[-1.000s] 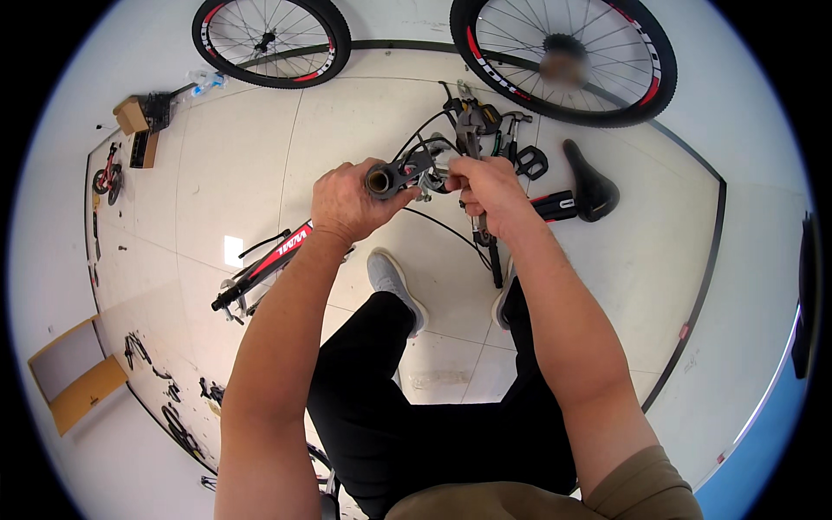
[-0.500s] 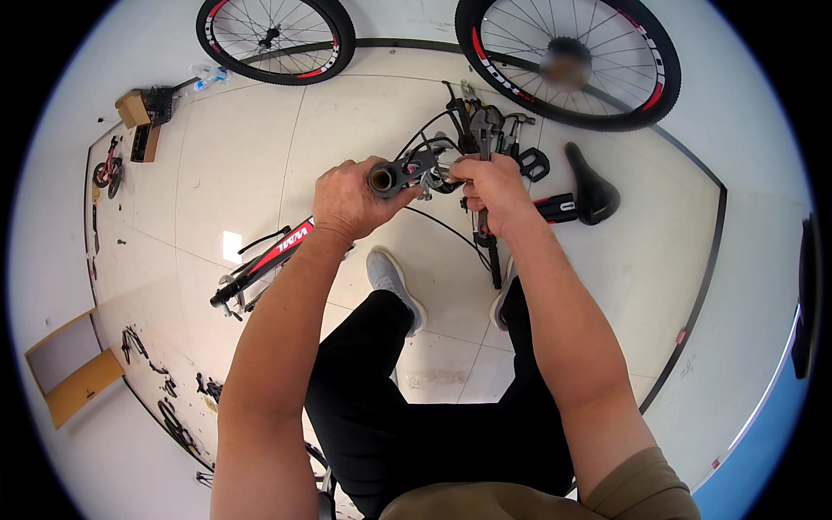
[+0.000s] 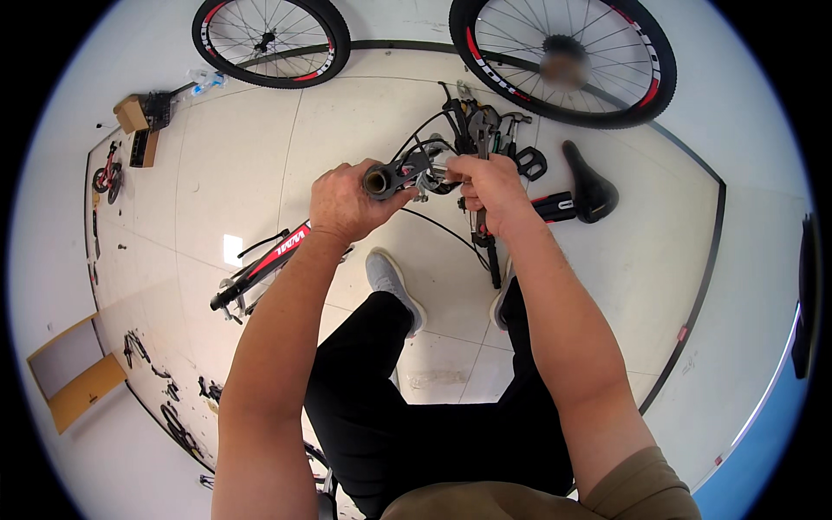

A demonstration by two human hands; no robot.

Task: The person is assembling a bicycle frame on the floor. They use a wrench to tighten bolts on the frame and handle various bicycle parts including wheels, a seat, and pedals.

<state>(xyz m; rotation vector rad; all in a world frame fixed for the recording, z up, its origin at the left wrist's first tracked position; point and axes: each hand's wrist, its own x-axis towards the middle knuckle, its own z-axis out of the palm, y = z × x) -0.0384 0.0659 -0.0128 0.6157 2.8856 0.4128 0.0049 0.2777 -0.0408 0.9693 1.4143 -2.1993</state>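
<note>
My left hand (image 3: 348, 204) is closed round a dark grey bicycle part (image 3: 379, 181) whose open round tube end faces up. From that tube a flat dark arm runs toward my right hand (image 3: 496, 189). The right fingers are bent and pinched together beside silver metal parts and black cables (image 3: 419, 147); what they grip is hidden. A dark bar (image 3: 482, 144) shows above and below that hand, but I cannot tell whether it is held. Left of my left forearm, a red and black bicycle tube (image 3: 282, 250) slants down.
Beyond the right hand lie tools, including a hammer (image 3: 514, 120), and a black pedal (image 3: 530, 163). A black saddle (image 3: 594, 192) rests at right. Two wheels (image 3: 319, 78) (image 3: 643, 108) stand by the far wall. My grey shoes (image 3: 392, 282) are below the hands.
My left hand and the tube end have shifted very slightly left and down. The right hand stays nearly in place, its fingers still pinched.
</note>
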